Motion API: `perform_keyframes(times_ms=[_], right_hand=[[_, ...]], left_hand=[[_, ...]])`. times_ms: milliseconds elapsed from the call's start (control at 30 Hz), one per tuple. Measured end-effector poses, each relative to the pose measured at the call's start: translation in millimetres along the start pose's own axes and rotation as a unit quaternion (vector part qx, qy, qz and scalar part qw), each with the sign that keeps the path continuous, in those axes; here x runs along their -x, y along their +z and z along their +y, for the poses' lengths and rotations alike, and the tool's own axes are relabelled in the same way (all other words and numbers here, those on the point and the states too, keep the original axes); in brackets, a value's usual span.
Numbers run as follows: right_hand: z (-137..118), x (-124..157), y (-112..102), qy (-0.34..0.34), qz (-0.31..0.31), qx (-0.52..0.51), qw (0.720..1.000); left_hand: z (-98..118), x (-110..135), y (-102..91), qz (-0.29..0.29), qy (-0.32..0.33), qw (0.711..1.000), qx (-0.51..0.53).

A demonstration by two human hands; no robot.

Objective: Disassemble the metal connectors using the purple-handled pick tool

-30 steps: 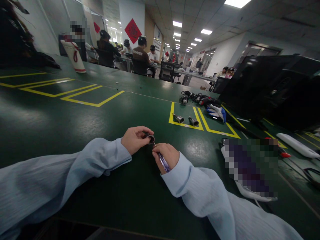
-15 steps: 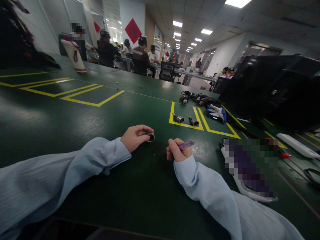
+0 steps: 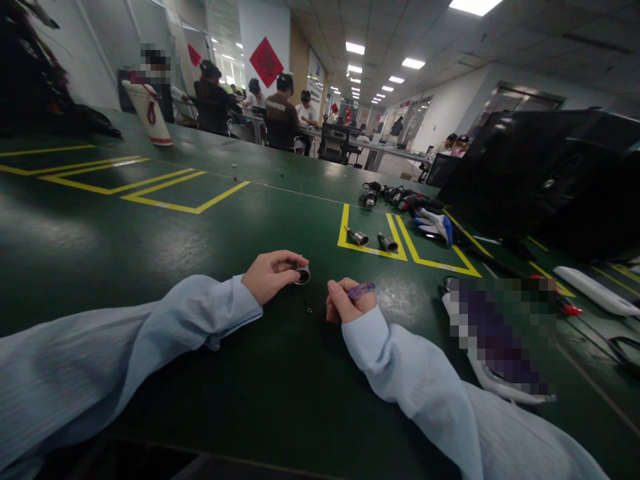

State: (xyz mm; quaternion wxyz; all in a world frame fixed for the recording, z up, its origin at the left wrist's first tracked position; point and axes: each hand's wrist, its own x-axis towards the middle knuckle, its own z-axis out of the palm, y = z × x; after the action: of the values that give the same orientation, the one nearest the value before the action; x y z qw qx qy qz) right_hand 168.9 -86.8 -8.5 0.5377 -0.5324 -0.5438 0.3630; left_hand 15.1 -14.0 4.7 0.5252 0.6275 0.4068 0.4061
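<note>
My left hand (image 3: pixel 274 275) is closed around a round metal cylinder (image 3: pixel 303 275), whose hollow end faces right. In my right hand (image 3: pixel 346 301) is a screwdriver with a see-through purple handle (image 3: pixel 361 290); its shaft is too dark to make out clearly. Between the hands a tiny dark ring-like part (image 3: pixel 309 311) lies on the green tabletop (image 3: pixel 270 393), just left of my right fingertips. Farther off, two metal socket-shaped parts with thin stems, a left one (image 3: pixel 360 237) and a right one (image 3: pixel 388 243), rest inside a yellow taped outline.
A blue and white glove (image 3: pixel 433 227) and a tangle of black cables with metal parts (image 3: pixel 370 199) lie beyond. On the right are a blurred-out device (image 3: pixel 500 340) and a large black case (image 3: pixel 540 180). A white cup (image 3: pixel 150 113) stands far left. Several people sit behind.
My right hand has shifted slightly left with the screwdriver, closer to the tiny part, which sits marginally farther right. My left hand has stayed in place.
</note>
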Motion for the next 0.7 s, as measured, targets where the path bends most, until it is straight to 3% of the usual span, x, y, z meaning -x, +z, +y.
perform_keyframes(times_ms=[167, 333, 567, 700], right_hand=[[-1, -1, -5, -0.003, 0.012, 0.054, 0.998], [-3, 7, -8, -0.128, -0.01, 0.176, 0.976], [-11, 11, -9, -0.211, -0.021, 0.124, 0.969], [-8, 7, -7, -0.254, -0.016, 0.155, 0.955]], left_hand=[[-1, 0, -0.4, -0.002, -0.001, 1.0, 0.003], [-1, 0, -0.1, 0.001, -0.012, 1.0, 0.029], [3, 2, 2.5, 0.011, -0.033, 0.998, 0.051], [5, 2, 2.2, 0.007, -0.032, 0.998, 0.057]])
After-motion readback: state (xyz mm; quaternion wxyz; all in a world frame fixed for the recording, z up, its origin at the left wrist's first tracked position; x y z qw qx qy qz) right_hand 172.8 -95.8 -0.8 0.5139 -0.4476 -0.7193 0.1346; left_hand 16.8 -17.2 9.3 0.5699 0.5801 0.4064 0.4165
